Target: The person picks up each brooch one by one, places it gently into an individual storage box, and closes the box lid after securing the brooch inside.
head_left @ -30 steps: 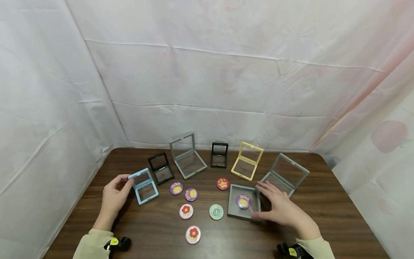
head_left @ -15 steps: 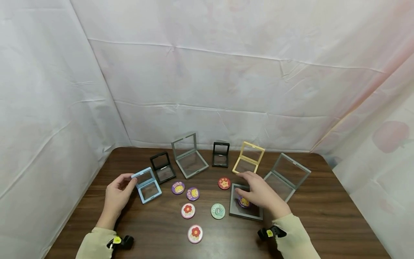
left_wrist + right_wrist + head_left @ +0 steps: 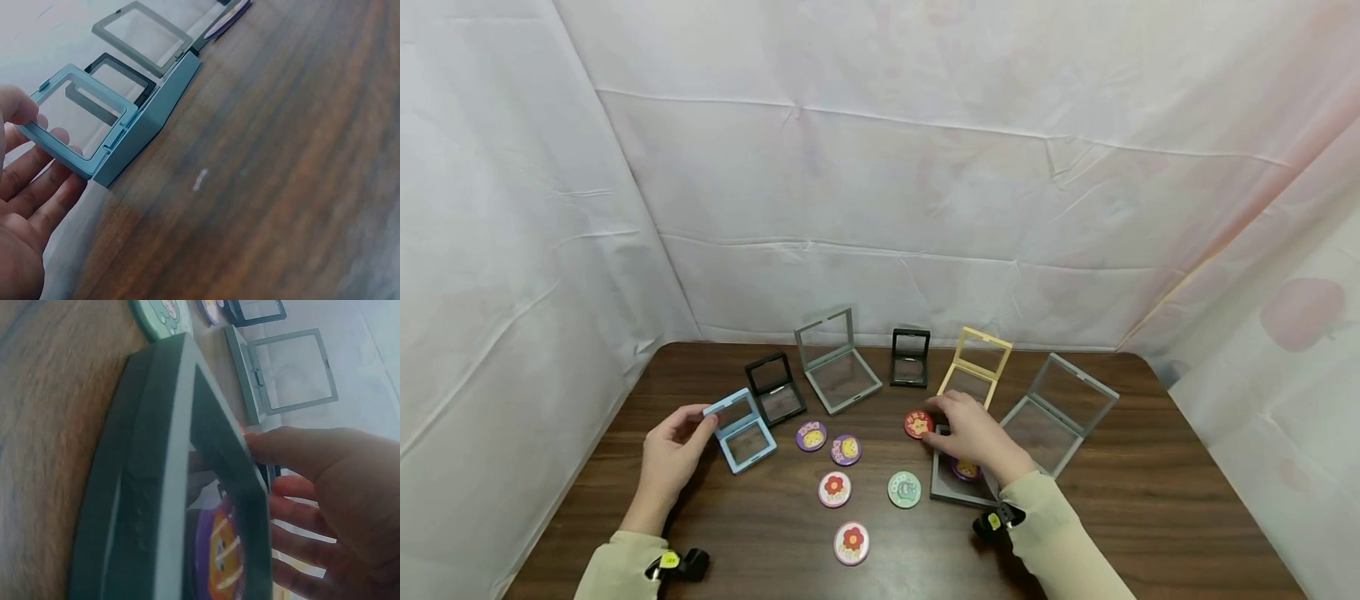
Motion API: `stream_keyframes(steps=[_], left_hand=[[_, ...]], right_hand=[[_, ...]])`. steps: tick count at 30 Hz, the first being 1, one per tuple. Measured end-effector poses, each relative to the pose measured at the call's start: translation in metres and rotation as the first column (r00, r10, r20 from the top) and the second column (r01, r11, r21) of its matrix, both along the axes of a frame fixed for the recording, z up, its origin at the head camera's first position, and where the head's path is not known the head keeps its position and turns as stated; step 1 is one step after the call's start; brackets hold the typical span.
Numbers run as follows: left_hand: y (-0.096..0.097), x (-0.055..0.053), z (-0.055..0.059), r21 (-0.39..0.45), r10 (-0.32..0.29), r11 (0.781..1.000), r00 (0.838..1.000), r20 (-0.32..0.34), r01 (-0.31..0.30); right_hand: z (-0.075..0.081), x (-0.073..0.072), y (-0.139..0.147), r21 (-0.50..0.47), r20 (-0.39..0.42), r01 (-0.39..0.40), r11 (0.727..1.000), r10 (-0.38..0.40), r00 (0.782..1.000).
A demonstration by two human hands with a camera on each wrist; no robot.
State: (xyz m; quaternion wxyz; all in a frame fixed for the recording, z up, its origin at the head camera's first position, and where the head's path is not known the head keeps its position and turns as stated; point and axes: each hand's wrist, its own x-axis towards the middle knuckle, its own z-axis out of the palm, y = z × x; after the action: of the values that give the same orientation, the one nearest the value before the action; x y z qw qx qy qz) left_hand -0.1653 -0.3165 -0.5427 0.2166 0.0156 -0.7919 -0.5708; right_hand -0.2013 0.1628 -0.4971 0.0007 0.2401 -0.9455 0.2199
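Observation:
At the left, my left hand pinches the upper edge of the raised lid of a light blue display case, thumb on one side and fingers behind it in the left wrist view. My right hand reaches across a closed grey display case with a purple badge inside. Its thumb and fingertips are spread at the right edge of a red badge with a star figure. In the right wrist view, the grey case hides part of that hand's fingertips and nearly all of the red badge.
Along the back stand open cases: a black one, a grey one, a small black one, a yellow one and another grey one. Purple badges, flower badges and a green badge lie mid-table.
My right hand has let go of the grey case's right side and moved left over it to the red badge. My left hand stays on the blue case.

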Motion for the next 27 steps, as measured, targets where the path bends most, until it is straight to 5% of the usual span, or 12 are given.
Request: stream_keyframes(steps=[9, 17, 27], left_hand=[[-0.001, 0.005, 0.002, 0.054, -0.066, 0.996, 0.997, -0.040, 0.068], [-0.002, 0.003, -0.001, 0.049, -0.205, 0.977, 0.975, -0.085, 0.210], [-0.005, 0.003, -0.005, 0.020, -0.249, 0.968, 0.966, -0.072, 0.251]], right_hand=[[-0.009, -0.003, -0.012, 0.021, -0.001, 0.038, 0.999, -0.038, 0.999], [-0.012, -0.002, -0.014, 0.001, -0.015, 0.086, 0.996, -0.086, 0.996], [-0.013, 0.001, -0.018, -0.011, -0.004, 0.115, 0.993, -0.115, 0.993]])
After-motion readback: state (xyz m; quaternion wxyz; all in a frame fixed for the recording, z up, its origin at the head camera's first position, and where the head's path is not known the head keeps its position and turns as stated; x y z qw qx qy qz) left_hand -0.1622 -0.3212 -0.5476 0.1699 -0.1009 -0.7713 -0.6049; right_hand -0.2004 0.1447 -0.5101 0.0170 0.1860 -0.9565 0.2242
